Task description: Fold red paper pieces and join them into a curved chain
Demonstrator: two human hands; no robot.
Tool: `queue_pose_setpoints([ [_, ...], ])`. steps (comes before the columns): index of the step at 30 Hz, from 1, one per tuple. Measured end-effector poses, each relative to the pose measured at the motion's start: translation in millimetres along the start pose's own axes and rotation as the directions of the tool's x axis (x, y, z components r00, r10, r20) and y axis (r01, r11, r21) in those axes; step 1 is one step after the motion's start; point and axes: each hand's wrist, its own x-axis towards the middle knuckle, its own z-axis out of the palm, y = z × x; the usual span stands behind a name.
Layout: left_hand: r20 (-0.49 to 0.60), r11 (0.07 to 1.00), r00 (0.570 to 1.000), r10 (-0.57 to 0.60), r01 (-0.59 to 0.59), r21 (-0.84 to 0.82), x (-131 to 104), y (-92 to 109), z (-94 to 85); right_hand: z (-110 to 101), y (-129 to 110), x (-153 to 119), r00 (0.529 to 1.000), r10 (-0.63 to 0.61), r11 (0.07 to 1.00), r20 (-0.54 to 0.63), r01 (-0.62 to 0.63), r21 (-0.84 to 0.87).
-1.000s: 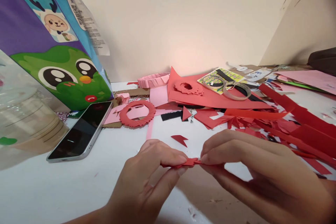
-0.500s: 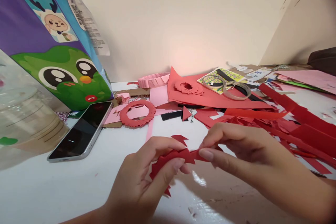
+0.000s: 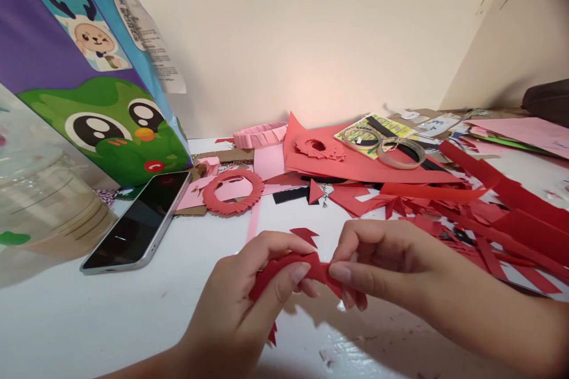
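A curved chain of folded red paper [image 3: 275, 272] with a jagged edge lies in my left hand [image 3: 249, 296], thumb on top and fingers underneath. At its right end, the thumb and forefinger of my right hand [image 3: 377, 266] pinch a folded red paper piece [image 3: 326, 272] that meets the chain. Part of the chain is hidden by my left hand, and pointed tips show below it. Just beyond my hands, a loose folded red piece [image 3: 304, 235] lies on the white table [image 3: 146, 320]. A finished-looking red paper ring [image 3: 233, 192] rests farther back on the left.
On the left are a phone [image 3: 137, 222], a plastic cup [image 3: 48, 189] and a purple and green bag [image 3: 89, 124]. Red paper strips and scraps [image 3: 511, 219] crowd the right. Tape rolls [image 3: 402, 153] and a pink pleated ring [image 3: 260, 135] lie near the wall.
My right hand has shifted left and slightly down, its pinch closer to my left hand. The red paper chain has tilted a little, its lower tips moving left and down.
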Motion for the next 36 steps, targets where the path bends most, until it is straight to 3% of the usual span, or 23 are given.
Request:
queue_pose_setpoints([
  [3,-0.083,0.996,0.993,-0.083,0.080,-0.043,-1,7,4.6,1,3,0,1.000,0.022,0.997,-0.016,-0.021,0.080],
  [8,-0.102,0.986,0.984,-0.143,0.133,-0.096,-1,14,11.0,4,10,-2,0.996,0.050,0.996,-0.079,-0.043,0.081],
  [18,-0.133,0.995,0.987,-0.093,0.087,-0.055,0,10,9.9,6,16,2,0.995,0.061,0.993,-0.076,-0.053,0.106],
  [27,-0.139,0.999,0.989,-0.044,0.041,-0.021,0,7,9.1,7,14,1,0.994,0.087,0.996,-0.067,-0.089,-0.019],
  [36,-0.092,0.988,0.988,-0.121,0.111,-0.103,1,6,6.0,10,16,1,0.994,0.094,0.995,-0.048,-0.092,0.043],
])
